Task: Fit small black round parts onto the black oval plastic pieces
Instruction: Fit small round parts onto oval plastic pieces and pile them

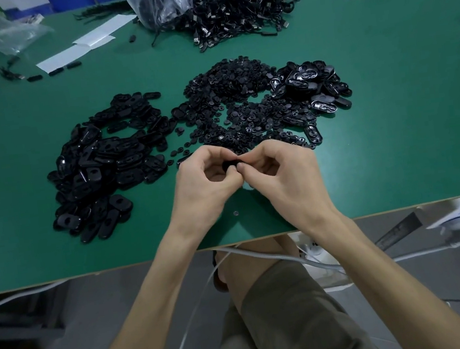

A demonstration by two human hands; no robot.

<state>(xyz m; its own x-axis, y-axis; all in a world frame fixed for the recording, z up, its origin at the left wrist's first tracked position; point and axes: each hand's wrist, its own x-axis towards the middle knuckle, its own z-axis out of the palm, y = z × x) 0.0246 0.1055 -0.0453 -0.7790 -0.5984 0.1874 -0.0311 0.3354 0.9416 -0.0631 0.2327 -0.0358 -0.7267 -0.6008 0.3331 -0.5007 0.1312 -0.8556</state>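
Lap: olive-green trousers of the seated person, below the near edge of the desk, with thin white cables running across in front of them.
Forearms: both bare, reaching over the middle of the near edge of the green-topped desk.
Left grip: fingers curled, thumb and fingertips pinching a small black plastic piece.
Right grip: fingers curled too, its fingertips meeting the left grip's on the same piece.
Held piece: mostly hidden between the fingertips of both grips; whether it is an oval piece, a round part or both together cannot be told.
Left pile: matte black oval plastic pieces, spread from beside the left grip toward the desk's left edge, many with a slot showing.
Centre heap: small black round parts, just beyond both grips, with strays scattered at its near fringe.
Right pile: glossy black oval plastic shells, hollow side up, touching the right side of the centre heap.
Far edge: a tangle of black cords with metal-tipped plugs, with a clear plastic bag standing at its left.
Far left corner: white paper strips lying flat, a few loose black pieces just beside them.
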